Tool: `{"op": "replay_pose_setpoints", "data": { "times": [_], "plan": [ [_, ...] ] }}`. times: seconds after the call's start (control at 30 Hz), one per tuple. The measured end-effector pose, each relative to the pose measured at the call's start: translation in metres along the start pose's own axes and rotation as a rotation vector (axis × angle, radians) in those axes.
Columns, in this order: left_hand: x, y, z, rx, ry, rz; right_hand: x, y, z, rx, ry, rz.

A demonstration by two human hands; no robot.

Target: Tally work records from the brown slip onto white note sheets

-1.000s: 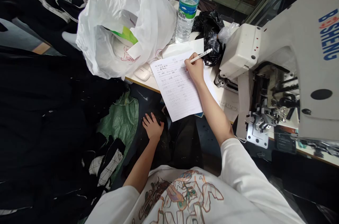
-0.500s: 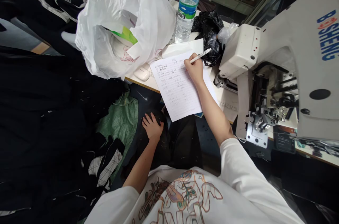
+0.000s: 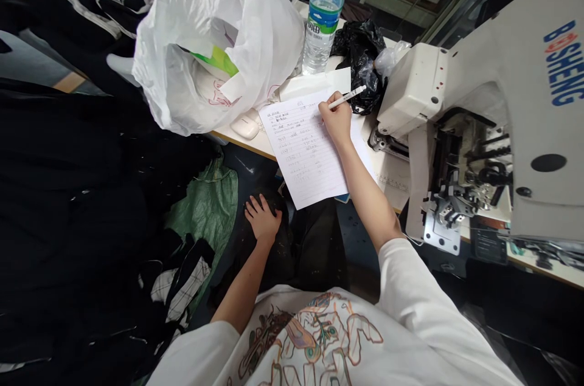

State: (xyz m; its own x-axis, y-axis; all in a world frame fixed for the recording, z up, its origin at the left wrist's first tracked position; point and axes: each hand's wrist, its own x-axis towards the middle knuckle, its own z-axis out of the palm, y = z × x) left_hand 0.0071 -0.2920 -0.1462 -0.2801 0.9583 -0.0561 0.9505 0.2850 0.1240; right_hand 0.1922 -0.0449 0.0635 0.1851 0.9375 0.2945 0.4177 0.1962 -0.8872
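Note:
My right hand (image 3: 336, 120) is closed around a white pen (image 3: 347, 96), its tip on the upper right of a lined sheet of paper (image 3: 306, 155) covered in handwriting. The sheet lies on the white table edge (image 3: 246, 141) and hangs over it toward me. My left hand (image 3: 262, 216) rests lower down, fingers spread flat on black cloth (image 3: 310, 246) over my lap.
A white plastic bag (image 3: 214, 45) bulges at the table's left, with a water bottle (image 3: 323, 9) and a black plastic bag (image 3: 360, 58) behind the paper. A white sewing machine (image 3: 502, 106) fills the right. Dark fabric (image 3: 68, 179) and a green sack (image 3: 205, 206) pile at left.

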Motion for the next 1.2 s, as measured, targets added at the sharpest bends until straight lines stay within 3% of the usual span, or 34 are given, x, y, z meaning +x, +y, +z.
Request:
{"op": "replay_pose_setpoints", "data": {
  "times": [0.47, 0.8, 1.2],
  "plan": [
    [0.0, 0.0, 0.0, -0.011, -0.001, -0.004, 0.001, 0.001, 0.001, -0.039, 0.007, -0.012],
    [0.0, -0.001, 0.002, -0.007, 0.003, 0.003, 0.009, 0.021, 0.002, 0.126, 0.186, 0.003],
    [0.0, 0.002, -0.003, -0.011, -0.008, -0.006, 0.004, 0.009, 0.0, 0.024, 0.078, 0.018]
  ]
}}
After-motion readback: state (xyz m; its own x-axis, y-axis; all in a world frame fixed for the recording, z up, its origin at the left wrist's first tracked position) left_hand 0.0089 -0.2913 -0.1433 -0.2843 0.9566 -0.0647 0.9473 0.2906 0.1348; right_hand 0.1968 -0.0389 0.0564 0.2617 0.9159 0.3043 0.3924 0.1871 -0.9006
